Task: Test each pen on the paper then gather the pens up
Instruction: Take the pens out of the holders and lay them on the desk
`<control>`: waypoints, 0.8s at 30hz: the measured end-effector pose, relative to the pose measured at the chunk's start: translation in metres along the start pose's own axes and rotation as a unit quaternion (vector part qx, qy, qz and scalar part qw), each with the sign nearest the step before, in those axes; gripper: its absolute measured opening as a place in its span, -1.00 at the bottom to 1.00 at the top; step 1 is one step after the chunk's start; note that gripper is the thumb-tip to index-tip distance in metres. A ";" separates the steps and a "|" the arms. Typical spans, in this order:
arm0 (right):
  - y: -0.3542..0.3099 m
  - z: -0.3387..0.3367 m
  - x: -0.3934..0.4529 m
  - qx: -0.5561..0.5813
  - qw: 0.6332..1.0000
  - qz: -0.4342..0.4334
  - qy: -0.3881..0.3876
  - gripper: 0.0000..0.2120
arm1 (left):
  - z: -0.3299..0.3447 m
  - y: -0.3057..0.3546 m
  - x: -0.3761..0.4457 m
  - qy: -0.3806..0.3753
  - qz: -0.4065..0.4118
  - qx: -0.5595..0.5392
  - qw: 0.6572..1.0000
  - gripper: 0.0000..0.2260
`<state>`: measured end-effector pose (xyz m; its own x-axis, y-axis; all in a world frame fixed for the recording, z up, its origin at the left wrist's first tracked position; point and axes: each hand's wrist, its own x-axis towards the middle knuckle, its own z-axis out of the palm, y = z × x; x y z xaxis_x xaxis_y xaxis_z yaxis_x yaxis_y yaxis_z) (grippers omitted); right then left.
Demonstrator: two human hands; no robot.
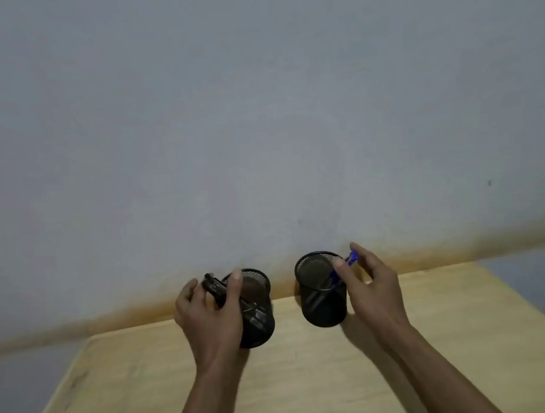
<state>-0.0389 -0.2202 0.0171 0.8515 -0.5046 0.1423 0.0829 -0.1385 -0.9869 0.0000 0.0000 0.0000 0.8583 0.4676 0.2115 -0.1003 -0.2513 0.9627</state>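
You are looking down on a light wooden surface whose far edge sits close to the wall. Two black mesh cups seem to stand on it near that far edge, well apart from each other: the left cup and the right cup, each with pens leaning inside. The near part of the surface shows only faint smudges and a dark shadow at the bottom edge.

Two cups abreast on table
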 end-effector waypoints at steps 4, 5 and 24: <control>0.001 0.013 -0.004 0.038 0.998 -0.039 -0.017 -0.68 | 0.009 0.004 -0.004 0.030 0.042 -0.049 0.997 -0.54; 0.003 0.017 -0.006 0.039 0.998 -0.042 -0.021 -0.72 | 0.012 0.006 -0.006 0.022 0.047 -0.051 0.997 -0.61; -0.029 0.016 0.004 0.064 0.996 -0.051 0.020 -0.55 | 0.005 0.046 -0.022 0.005 -0.053 -0.089 0.995 -0.68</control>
<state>-0.0296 -0.2042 0.0450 0.8143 -0.5269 0.2435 0.2362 -0.0823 -0.9682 -0.0208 -0.0255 0.0391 0.8637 0.4924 0.1074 -0.0969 -0.0468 0.9942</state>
